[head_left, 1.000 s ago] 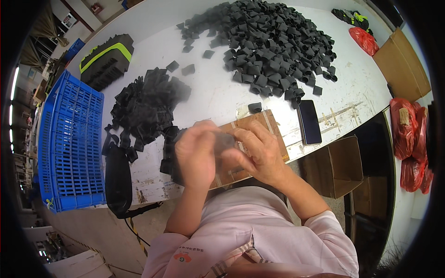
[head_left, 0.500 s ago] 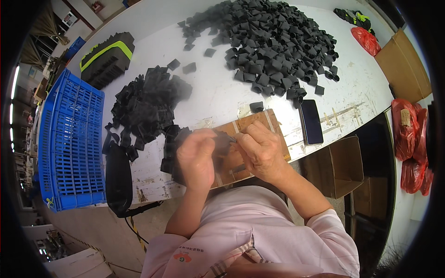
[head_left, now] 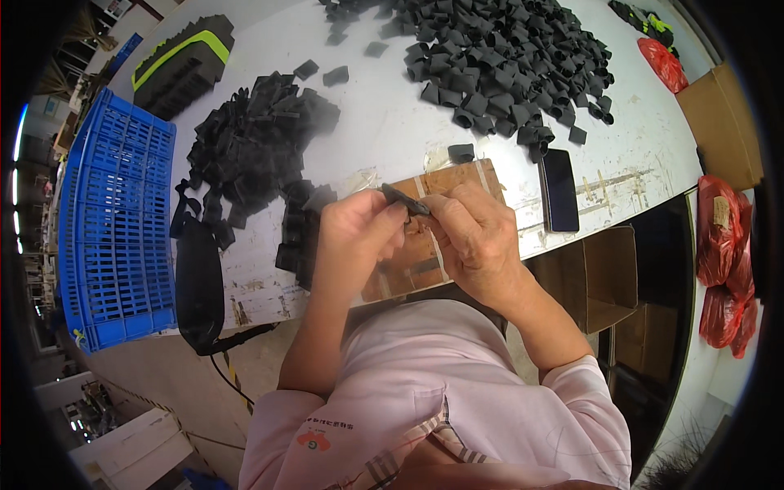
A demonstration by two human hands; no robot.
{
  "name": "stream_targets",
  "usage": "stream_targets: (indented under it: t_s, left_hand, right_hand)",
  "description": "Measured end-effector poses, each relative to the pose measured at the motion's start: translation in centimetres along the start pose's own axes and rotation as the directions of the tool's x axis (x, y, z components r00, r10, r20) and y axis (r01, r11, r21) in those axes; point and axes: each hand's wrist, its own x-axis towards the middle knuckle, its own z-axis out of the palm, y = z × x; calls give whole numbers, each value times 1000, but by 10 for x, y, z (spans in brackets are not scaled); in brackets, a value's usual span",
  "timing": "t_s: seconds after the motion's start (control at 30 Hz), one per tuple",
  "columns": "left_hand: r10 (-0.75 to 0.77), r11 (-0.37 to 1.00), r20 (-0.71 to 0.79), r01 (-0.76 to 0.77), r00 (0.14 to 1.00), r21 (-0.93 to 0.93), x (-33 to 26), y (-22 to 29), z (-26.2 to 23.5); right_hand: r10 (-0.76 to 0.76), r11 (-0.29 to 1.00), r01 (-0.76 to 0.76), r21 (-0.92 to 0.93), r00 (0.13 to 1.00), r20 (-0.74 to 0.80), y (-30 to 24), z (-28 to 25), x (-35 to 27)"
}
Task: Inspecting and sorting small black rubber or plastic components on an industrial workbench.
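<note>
A small dark fabric piece (head_left: 403,201) is held between my two hands, above a brown wooden board (head_left: 392,282). My left hand (head_left: 359,233) pinches its left end between thumb and fingers. Its other end meets the curled fingertips of my right hand (head_left: 476,238), which are closed on it. Just left of my left hand, several black pieces (head_left: 294,245) lie in a row at the table edge. Beyond them spreads a loose heap of flat black pieces (head_left: 253,147). One rolled black piece (head_left: 461,153) sits behind the board.
A large pile of short black fabric tubes (head_left: 506,65) covers the far table. To the right lies a phone (head_left: 560,192); a cardboard box (head_left: 608,278) is below. At left stand a blue crate (head_left: 118,220), a black pouch-like thing (head_left: 198,282) and a dark stack with a yellow-green band (head_left: 184,69).
My left hand has turned and its blur has eased; the dark piece now shows clearly between both hands, raised off the board. The whole view has shifted slightly.
</note>
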Motion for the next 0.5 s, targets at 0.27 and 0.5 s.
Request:
stream_targets:
  t_s: [0.27,0.5]
  left_hand:
    - [-28,934,-86,-5,996,-356,-13,-11,14]
    - [446,895,-91,-442,890,59,-32,9,19]
  right_hand:
    - [248,882,-187,432,965,-88,-7,-3,-2]
    - [633,-85,-473,877,654,415,-21,-19,-11]
